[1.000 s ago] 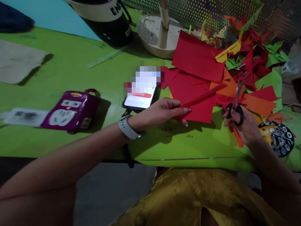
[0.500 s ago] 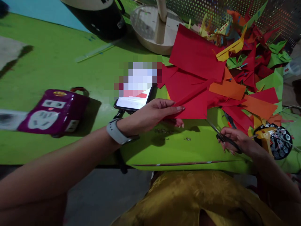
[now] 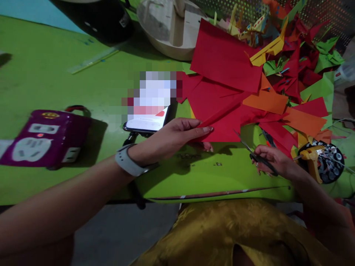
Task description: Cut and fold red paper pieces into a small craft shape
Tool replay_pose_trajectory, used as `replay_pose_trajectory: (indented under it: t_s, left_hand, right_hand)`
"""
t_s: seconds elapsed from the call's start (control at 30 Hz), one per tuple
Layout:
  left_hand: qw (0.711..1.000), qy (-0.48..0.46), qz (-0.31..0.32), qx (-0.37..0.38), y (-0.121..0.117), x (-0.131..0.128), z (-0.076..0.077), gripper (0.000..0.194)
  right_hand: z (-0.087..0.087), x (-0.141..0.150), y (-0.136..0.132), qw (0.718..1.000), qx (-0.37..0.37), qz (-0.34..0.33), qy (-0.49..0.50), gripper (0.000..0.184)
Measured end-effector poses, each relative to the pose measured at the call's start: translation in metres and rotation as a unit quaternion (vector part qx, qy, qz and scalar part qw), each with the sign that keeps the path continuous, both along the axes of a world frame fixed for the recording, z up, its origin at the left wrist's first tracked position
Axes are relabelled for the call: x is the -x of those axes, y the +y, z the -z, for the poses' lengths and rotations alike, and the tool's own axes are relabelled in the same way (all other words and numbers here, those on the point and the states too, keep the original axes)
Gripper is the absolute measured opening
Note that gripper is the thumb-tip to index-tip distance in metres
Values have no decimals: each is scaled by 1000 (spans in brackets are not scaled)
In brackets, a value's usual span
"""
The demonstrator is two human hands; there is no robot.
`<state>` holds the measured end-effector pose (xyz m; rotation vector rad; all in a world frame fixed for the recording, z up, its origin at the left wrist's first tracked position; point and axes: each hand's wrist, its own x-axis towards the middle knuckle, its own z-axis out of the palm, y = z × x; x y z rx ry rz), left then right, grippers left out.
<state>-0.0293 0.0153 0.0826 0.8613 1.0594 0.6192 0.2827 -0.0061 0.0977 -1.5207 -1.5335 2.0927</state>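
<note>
My left hand (image 3: pixel 183 133), with a grey watch band at the wrist, pinches a sheet of red paper (image 3: pixel 226 123) between thumb and fingers. The sheet is held a little above the green table, its lower edge toward me. In my right hand (image 3: pixel 274 160) is a pair of scissors with dark handles (image 3: pixel 263 164). Their blade tips point up and left, close to the lower right corner of the red sheet. More red paper (image 3: pixel 226 59) lies behind the held sheet, and orange paper strips (image 3: pixel 266 101) are to its right.
A lit phone (image 3: pixel 149 103) stands left of the red paper. Further left is a purple power socket box (image 3: pixel 47 138). At the right are a yellow glue gun (image 3: pixel 312 157) and a pile of folded coloured paper (image 3: pixel 296 74). A round pale tray (image 3: pixel 163 37) stands at the back.
The camera view has shifted, so most things sit further left. My right hand and the scissors have come slightly nearer the red sheet's corner. Both hands keep their holds.
</note>
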Motion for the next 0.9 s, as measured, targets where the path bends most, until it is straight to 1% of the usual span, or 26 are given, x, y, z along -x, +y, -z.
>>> replay_pose_trajectory:
  t_s: [0.17, 0.4, 0.67, 0.9]
  left_hand:
    - [1000, -16, -2, -7, -1, -2, -1, 32]
    - [1000, 12, 1, -24, -2, -2, 0, 32]
    - [999, 20, 19, -34, -2, -3, 0, 32]
    - [999, 12, 17, -28, -1, -2, 0, 30]
  right_hand:
    - [1, 2, -1, 1000, -5, -1, 2, 49]
    - [-3, 5, -1, 1000, -8, -4, -7, 51]
    - [7, 0, -3, 1000, -7, 10, 5, 53]
    - [7, 2, -4, 999, 4, 37, 3, 57]
